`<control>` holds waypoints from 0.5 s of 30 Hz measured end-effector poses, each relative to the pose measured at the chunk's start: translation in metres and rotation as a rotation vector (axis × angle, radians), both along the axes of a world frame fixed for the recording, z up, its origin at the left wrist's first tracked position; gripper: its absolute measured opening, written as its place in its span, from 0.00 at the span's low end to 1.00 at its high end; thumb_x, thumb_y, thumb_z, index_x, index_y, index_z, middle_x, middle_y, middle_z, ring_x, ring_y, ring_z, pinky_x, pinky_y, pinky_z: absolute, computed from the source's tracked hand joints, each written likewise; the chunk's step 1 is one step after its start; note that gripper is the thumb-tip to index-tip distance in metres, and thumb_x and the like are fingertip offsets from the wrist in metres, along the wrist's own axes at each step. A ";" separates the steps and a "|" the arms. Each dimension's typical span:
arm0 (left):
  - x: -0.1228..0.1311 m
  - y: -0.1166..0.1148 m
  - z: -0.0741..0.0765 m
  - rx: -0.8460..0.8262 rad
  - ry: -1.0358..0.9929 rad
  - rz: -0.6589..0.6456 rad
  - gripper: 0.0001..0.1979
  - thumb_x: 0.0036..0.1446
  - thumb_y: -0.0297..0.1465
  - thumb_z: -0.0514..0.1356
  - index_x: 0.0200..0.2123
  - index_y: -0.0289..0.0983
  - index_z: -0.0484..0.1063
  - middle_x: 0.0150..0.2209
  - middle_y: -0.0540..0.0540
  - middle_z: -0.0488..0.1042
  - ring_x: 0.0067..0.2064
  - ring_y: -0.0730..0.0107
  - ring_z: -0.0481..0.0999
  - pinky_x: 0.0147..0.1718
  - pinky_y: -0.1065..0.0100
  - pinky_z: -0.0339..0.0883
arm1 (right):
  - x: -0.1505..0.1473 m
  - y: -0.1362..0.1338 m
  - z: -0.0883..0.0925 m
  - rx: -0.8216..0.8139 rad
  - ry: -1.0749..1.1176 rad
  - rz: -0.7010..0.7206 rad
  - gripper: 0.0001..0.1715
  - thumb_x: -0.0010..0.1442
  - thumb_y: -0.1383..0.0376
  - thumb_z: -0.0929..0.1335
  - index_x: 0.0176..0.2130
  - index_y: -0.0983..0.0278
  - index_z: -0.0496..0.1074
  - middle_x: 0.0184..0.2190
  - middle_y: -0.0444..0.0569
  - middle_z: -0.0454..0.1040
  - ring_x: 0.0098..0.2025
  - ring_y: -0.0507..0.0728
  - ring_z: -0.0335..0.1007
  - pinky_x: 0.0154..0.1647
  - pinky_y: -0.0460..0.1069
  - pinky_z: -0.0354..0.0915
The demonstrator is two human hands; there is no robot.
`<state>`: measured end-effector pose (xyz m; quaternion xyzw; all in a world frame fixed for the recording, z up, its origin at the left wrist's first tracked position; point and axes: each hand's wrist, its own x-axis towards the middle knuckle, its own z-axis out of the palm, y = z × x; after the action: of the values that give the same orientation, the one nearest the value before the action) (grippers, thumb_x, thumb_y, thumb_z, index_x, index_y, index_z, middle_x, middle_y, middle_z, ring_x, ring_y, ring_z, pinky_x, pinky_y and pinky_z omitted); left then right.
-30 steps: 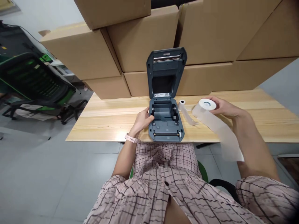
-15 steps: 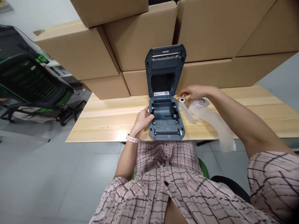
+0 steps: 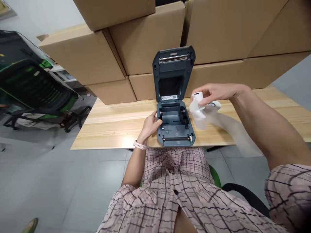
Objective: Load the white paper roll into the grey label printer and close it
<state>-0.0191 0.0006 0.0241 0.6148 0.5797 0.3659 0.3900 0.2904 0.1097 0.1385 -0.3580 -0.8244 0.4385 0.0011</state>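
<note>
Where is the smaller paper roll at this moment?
In the head view, the smaller roll is in the right hand, right of the open printer and left of the larger roll.

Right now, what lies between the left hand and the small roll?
In the head view, the open printer lies between the left hand and the small roll in the right hand.

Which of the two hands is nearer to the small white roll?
Right. The right hand grips the small white roll; the left hand is farther away, holding the left side of the open printer.
</note>
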 end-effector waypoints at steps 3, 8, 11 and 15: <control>0.000 0.000 -0.002 0.005 -0.005 0.008 0.33 0.51 0.28 0.59 0.63 0.33 0.74 0.21 0.57 0.60 0.25 0.72 0.58 0.29 0.69 0.52 | -0.038 -0.021 0.009 0.090 -0.034 0.234 0.30 0.62 0.39 0.69 0.44 0.61 0.76 0.39 0.48 0.80 0.38 0.57 0.73 0.37 0.50 0.65; 0.002 -0.001 -0.008 0.025 0.015 0.059 0.33 0.54 0.30 0.59 0.64 0.34 0.73 0.22 0.56 0.62 0.26 0.70 0.62 0.30 0.68 0.55 | -0.105 -0.029 -0.022 0.566 -0.417 0.340 0.17 0.66 0.55 0.70 0.44 0.65 0.78 0.39 0.55 0.81 0.40 0.61 0.74 0.40 0.52 0.60; 0.005 -0.001 -0.013 0.068 0.008 0.113 0.33 0.53 0.32 0.61 0.64 0.35 0.73 0.33 0.48 0.75 0.34 0.66 0.71 0.37 0.66 0.64 | -0.120 -0.026 -0.042 0.640 -0.490 0.395 0.11 0.64 0.62 0.71 0.42 0.66 0.80 0.38 0.55 0.83 0.41 0.61 0.76 0.46 0.53 0.60; 0.008 0.002 -0.015 0.077 -0.156 0.060 0.36 0.52 0.31 0.63 0.65 0.35 0.70 0.59 0.37 0.77 0.52 0.57 0.77 0.52 0.59 0.71 | -0.118 -0.026 -0.052 0.626 -0.454 0.410 0.10 0.66 0.63 0.69 0.39 0.63 0.81 0.37 0.53 0.84 0.40 0.61 0.77 0.46 0.53 0.60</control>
<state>-0.0110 0.0024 0.0090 0.5812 0.5514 0.4461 0.3989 0.1725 0.0841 0.0867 -0.2565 -0.9509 0.0687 -0.1589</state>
